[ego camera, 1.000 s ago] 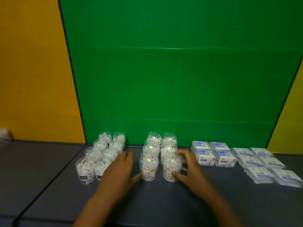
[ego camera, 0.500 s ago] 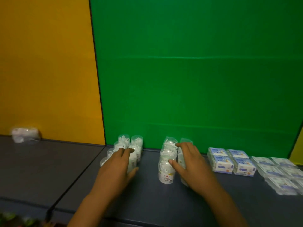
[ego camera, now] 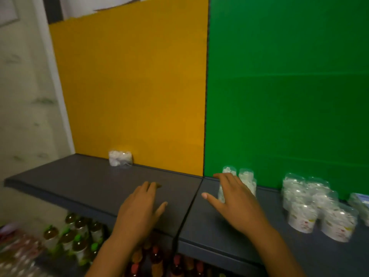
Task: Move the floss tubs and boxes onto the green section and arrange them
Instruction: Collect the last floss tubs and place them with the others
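A lone clear floss tub [ego camera: 120, 158] lies on its side on the grey shelf [ego camera: 83, 182], against the yellow panel. Before the green panel [ego camera: 289, 96] stands a left cluster of clear floss tubs [ego camera: 246, 177], partly hidden by my right hand [ego camera: 233, 200]. A second tub cluster [ego camera: 315, 204] stands further right. A floss box [ego camera: 361, 198] shows at the right edge. My right hand hovers with fingers spread in front of the left cluster, holding nothing. My left hand [ego camera: 140, 208] is flat and empty over the yellow section of the shelf.
Below the shelf's front edge stand several bottles with brown and green caps [ego camera: 75, 234] and red ones [ego camera: 157, 260]. A dark seam [ego camera: 191, 200] divides the shelf between the yellow panel [ego camera: 135, 86] and the green one. A pale wall is at far left.
The view has swung left. Both hands have left the tub clusters and moved left; the left hand now hovers over the yellow section, nearer the lone tub.
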Demonstrator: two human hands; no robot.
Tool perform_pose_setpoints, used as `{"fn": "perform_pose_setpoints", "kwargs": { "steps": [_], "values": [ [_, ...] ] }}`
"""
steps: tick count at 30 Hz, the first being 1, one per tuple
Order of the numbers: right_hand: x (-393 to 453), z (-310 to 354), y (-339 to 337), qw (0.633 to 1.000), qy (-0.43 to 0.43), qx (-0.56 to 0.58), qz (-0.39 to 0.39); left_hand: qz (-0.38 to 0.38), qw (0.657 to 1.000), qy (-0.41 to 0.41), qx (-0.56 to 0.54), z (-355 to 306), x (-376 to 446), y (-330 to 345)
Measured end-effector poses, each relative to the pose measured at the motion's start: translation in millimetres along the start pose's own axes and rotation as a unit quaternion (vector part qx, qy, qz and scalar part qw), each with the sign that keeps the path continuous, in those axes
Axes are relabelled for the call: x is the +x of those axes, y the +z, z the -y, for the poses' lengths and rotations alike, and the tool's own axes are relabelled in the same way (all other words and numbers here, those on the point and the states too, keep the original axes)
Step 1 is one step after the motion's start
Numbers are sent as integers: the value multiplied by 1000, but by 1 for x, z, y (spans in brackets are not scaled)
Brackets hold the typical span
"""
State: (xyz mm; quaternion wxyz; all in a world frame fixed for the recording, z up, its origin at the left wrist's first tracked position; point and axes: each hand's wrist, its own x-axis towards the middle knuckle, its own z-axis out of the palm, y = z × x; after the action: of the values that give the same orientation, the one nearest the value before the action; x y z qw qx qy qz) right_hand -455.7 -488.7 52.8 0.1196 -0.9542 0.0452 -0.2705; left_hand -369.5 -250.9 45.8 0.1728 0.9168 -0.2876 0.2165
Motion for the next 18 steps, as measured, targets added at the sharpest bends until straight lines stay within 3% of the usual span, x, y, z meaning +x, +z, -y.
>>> {"fn": "perform_pose_setpoints", "kwargs": {
  "steps": [8,18],
  "values": [
    [45,127,73,995,-63,61,38,-7,997,-70,28,129,-37,-43],
    [131,220,158,988,-123,75,51,-17,984,-155,84,258,-33,-56]
  ]
}}
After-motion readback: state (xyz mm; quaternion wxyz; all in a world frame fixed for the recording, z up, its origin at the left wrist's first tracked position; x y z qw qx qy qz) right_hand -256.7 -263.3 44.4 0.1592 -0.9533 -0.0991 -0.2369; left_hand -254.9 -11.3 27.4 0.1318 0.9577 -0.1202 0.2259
